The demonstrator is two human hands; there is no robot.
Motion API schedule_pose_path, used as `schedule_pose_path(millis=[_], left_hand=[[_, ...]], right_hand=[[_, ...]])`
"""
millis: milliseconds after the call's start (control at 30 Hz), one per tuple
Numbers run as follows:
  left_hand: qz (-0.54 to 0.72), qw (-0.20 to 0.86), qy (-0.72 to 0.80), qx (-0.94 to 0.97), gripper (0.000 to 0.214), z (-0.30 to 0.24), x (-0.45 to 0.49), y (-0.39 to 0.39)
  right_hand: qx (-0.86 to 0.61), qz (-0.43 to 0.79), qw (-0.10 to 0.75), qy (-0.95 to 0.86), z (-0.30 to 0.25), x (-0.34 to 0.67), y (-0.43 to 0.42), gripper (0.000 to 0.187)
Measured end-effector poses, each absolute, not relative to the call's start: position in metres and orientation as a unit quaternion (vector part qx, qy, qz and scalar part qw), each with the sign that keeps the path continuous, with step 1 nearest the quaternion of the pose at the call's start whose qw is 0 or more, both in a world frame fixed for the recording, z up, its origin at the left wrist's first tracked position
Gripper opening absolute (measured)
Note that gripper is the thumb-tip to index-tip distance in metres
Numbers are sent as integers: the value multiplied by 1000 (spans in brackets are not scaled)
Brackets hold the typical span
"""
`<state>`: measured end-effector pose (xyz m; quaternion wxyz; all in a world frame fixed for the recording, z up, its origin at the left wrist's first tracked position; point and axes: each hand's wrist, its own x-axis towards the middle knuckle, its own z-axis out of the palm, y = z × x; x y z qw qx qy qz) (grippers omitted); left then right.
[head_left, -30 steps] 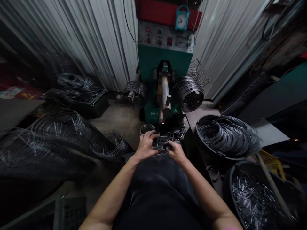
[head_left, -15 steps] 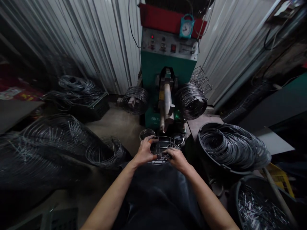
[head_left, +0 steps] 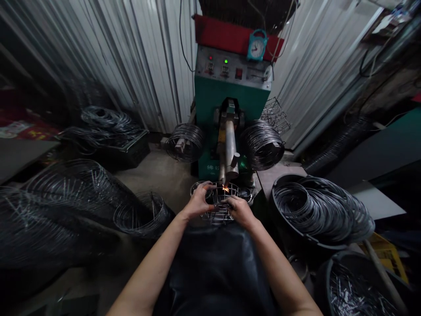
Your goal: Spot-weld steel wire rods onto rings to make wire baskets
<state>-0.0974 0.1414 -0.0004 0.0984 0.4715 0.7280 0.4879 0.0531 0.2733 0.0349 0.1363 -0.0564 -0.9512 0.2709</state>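
Observation:
A round wire basket (head_left: 217,217) is between my hands, under the head of a green spot welder (head_left: 210,103). My left hand (head_left: 198,202) grips its left side, with orange coverings on the thumb and a finger. Opposite it, my right hand (head_left: 240,210) is closed on the right side of the wire frame. Orange sparks (head_left: 225,188) fly where the welder's electrode (head_left: 224,175) meets the far rim. A green lamp (head_left: 226,61) glows on the control panel. My fingers partly hide the wires they hold.
Coils of wire rings (head_left: 186,141) hang on both sides of the welder. At right stand a tub of wire rings (head_left: 315,210) and a bucket of short metal pieces (head_left: 357,287). Wire mesh rolls (head_left: 75,197) lie at left. A blue clock (head_left: 257,46) sits on the panel.
The wire basket and both hands have moved slightly forward, up to the electrode. Sparks have appeared at the rim, and the green lamp has come on.

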Motion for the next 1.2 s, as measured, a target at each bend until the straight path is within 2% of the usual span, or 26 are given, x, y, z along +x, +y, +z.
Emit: schedule_pose_path(millis=[200,367,467,567,700,867,967,1067,1200], left_hand=[[462,69,753,463,67,2,-95,144],[435,43,785,439,66,6,-103,156],[433,40,791,430,67,7,-103,159],[440,27,794,418,69,7,-100,158],[464,35,790,400,69,5,-103,162],[477,49,789,385,69,3,-115,170],[476,48,790,384,70,4,-118,173],[477,45,787,388,70,7,-119,176],[481,49,784,391,74,3,-119,169]], right_hand=[[-77,256,148,-952,31,53,272,41],[-133,260,176,-940,33,41,275,37],[-171,320,254,-896,29,45,271,35],[-253,433,318,-805,8,67,264,32],[-347,551,290,-701,-46,117,253,28],[-381,496,314,-714,-98,165,239,30],[-407,515,340,-674,-102,170,241,24],[-437,629,369,-526,-95,166,253,23],[-433,740,354,-373,-87,166,275,24]])
